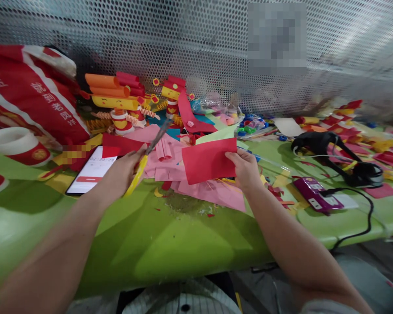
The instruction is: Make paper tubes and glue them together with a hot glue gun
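My left hand (131, 168) is closed round the yellow handle of a pair of scissors (138, 170), whose blades point up and away to the right. A red paper strip (122, 145) extends behind that hand, over part of a lit phone (92, 172). My right hand (244, 165) pinches the right edge of a red paper rectangle (208, 161), held above pink paper sheets (212, 195). Rolled pink paper (163, 149) lies between the hands. Light green paper (216, 134) shows behind the red rectangle.
Paper figures (119, 104) stand at the back of the green table (173, 248). Paper cups (19, 146) and a red bag (36, 93) are at left. On the right are a black headset (334, 152), a purple power box (314, 194) with a cable, and paper scraps.
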A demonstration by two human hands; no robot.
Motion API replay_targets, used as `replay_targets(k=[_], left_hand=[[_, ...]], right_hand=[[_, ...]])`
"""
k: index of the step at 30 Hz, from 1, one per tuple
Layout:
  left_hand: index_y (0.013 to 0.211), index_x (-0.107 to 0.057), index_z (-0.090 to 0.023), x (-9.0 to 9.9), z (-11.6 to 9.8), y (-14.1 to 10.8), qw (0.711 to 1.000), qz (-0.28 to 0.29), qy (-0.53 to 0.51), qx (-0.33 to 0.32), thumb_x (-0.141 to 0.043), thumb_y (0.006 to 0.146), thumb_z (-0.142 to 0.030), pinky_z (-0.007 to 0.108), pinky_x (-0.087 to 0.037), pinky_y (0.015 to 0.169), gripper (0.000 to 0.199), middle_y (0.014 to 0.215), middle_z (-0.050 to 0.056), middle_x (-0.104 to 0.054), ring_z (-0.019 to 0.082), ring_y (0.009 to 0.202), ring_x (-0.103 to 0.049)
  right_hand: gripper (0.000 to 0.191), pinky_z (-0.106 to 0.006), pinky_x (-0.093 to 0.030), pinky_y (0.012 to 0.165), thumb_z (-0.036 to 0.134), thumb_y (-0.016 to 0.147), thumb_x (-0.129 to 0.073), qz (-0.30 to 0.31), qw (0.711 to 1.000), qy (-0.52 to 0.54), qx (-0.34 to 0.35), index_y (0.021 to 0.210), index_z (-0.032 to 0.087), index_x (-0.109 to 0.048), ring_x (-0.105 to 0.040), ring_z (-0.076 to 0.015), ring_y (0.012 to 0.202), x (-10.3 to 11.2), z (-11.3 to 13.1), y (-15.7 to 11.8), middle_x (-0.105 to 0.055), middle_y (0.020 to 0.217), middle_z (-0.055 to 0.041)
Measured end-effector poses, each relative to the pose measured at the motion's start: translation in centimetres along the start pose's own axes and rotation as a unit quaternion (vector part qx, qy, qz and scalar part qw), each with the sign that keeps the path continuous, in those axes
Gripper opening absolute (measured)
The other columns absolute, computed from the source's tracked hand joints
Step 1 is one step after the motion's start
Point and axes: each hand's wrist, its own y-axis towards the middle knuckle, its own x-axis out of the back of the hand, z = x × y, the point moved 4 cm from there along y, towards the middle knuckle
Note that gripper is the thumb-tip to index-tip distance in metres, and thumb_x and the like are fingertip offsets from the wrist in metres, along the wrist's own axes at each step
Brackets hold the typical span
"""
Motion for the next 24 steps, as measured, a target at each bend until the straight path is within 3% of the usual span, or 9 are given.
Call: replay_targets(k=[3,7,15,24], left_hand=[[0.139,-0.029,-0.004,-0.7,-0.4,-0.2,0.999,0.039,-0.006,-0.015,-0.027,0.082,-0.022,0.04,-0.038,0.097,0.06,0.132,0.022,-0.048,0.026,0.116,-0.051],[0.142,-0.024,-0.006,-1.7,-0.2,-0.1,0.996,0.089,0.019,0.007,-0.03,0.079,-0.019,0.045,-0.037,0.099,0.064,0.143,0.021,-0.036,0.029,0.126,-0.042],[0.141,-0.023,-0.007,-2.2,-0.5,-0.2,0.992,0.125,0.006,-0.029,-0.029,0.079,-0.014,0.04,-0.041,0.094,0.063,0.131,0.02,-0.044,0.024,0.11,-0.052],[0.141,-0.025,-0.007,-2.6,-0.3,-0.1,0.99,0.139,0.023,-0.029,-0.031,0.081,-0.015,0.04,-0.033,0.103,0.061,0.141,0.02,-0.037,0.026,0.13,-0.035]], right_hand=[[0.009,-0.031,-0.051,0.06,0.023,0.058,-0.064,0.013,1.0,-0.009,0.011,0.066,0.023,-0.068,-0.067,-0.021,0.067,-0.1,0.0,0.0,-0.07,0.06,0.003],[0.012,-0.033,-0.052,0.06,0.025,0.058,-0.064,0.021,1.0,-0.009,0.014,0.069,0.022,-0.068,-0.066,-0.0214,0.064,-0.2,0.0,-0.2,-0.07,0.06,0.0029],[0.008,-0.03,-0.046,0.051,0.028,0.06,-0.063,0.021,0.997,-0.064,0.031,0.066,0.023,-0.067,-0.061,-0.0188,0.056,-0.2,0.3,-0.4,-0.067,0.056,0.0038],[0.007,-0.029,-0.044,0.051,0.028,0.061,-0.063,0.015,0.996,-0.082,0.036,0.065,0.023,-0.066,-0.058,-0.017,0.053,-0.1,0.1,-0.3,-0.064,0.053,0.0046]])
